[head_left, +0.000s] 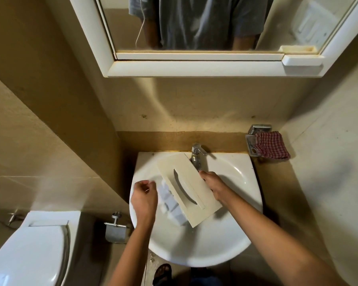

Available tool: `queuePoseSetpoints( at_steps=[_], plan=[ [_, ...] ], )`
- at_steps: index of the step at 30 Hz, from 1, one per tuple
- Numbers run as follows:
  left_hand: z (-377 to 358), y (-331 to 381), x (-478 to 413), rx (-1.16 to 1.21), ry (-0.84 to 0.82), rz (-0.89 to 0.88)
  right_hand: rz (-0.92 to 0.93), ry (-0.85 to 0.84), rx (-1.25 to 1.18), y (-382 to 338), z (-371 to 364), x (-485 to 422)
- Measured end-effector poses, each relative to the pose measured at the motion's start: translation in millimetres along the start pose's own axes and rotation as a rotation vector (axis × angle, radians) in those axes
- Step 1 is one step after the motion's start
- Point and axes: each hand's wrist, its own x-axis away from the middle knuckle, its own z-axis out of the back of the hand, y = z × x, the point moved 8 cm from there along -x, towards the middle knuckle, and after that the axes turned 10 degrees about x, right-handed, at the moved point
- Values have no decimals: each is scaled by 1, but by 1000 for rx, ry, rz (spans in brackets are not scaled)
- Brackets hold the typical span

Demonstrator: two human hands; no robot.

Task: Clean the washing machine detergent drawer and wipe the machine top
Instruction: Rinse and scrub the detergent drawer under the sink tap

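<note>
Right hand point(213, 186) grips detergent drawer point(196, 182) over sink point(194, 250), left hand point(144, 195) curled alongside, hold unclear; probably washing step, tap point(196, 155) beyond right hand likely needs opening.

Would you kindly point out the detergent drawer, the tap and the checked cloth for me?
detergent drawer point(189, 180), head view, on its cream front panel.
tap point(195, 153), head view, on its metal top.
checked cloth point(271, 146), head view, on the middle of the fabric.
</note>
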Motion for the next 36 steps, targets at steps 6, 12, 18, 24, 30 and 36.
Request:
queuePoseSetpoints(
  at_steps=[6,12,18,24,30,36],
  plan=[
    [4,-26,-27,-256,-207,-38,3,-167,-353,-6,-11,11],
    [-1,-6,-52,-278,-421,-65,-90,-260,-523,10,-27,16],
    [26,-58,-70,87,-328,319,-106,-345,-735,34,-60,29],
    [24,-64,-47,293,-392,424,-182,-358,-555,48,-80,29],
    [26,-68,-48,284,-289,418,-98,-322,-208,25,-61,26],
    [5,-82,-32,418,-240,468,-111,-379,-339,5,-35,18]
  ],
)
